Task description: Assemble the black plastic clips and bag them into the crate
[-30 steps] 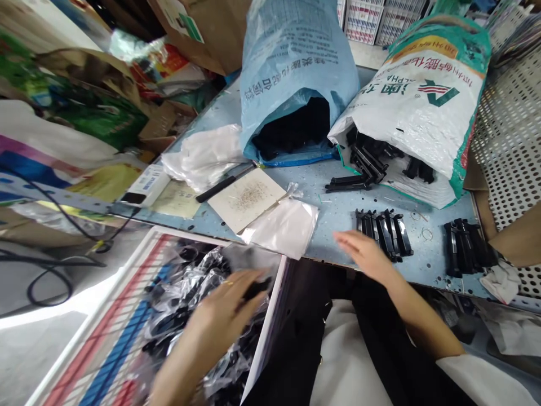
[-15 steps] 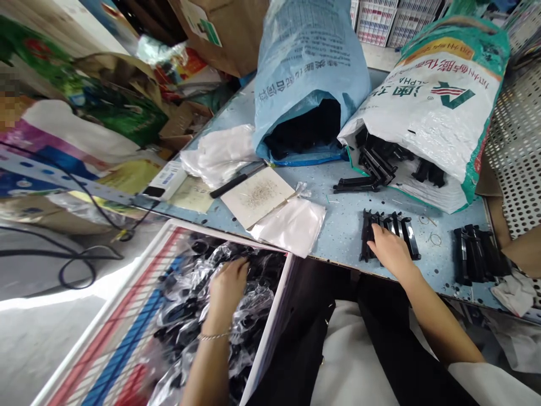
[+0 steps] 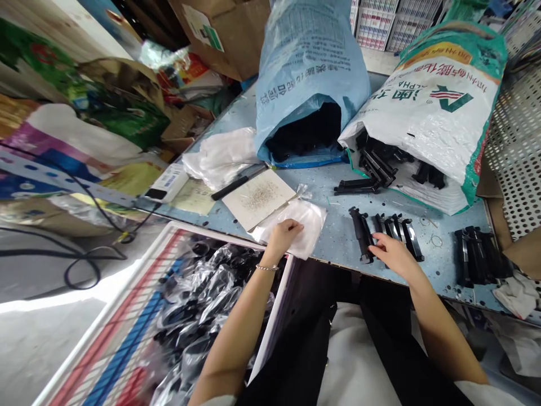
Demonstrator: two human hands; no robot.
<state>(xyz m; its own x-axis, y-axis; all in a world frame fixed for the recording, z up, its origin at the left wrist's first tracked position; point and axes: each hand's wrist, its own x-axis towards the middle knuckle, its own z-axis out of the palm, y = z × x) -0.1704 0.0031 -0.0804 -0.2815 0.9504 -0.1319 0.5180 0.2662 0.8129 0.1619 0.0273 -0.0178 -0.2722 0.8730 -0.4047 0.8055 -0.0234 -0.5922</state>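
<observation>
My left hand [image 3: 284, 234] rests with curled fingers on a stack of clear plastic bags [image 3: 305, 220] at the near edge of the blue table [image 3: 338, 225]; it pinches the top bag. My right hand [image 3: 391, 251] lies on a row of black plastic clips [image 3: 397, 228], its fingers closed on one clip [image 3: 361, 232] that stands apart to the left of the row. A second group of black clips [image 3: 475, 254] sits further right.
A blue sack [image 3: 308, 62] and a white-green sack [image 3: 435, 107] spilling black parts lie at the back. A white box [image 3: 127, 332] of bagged black parts stands at lower left. A card, a black-handled tool [image 3: 236, 181], crumpled plastic and cables are on the left.
My left hand has left the box of bagged parts and come up onto the stack of clear bags. My right hand has pulled one black clip leftward, away from the row.
</observation>
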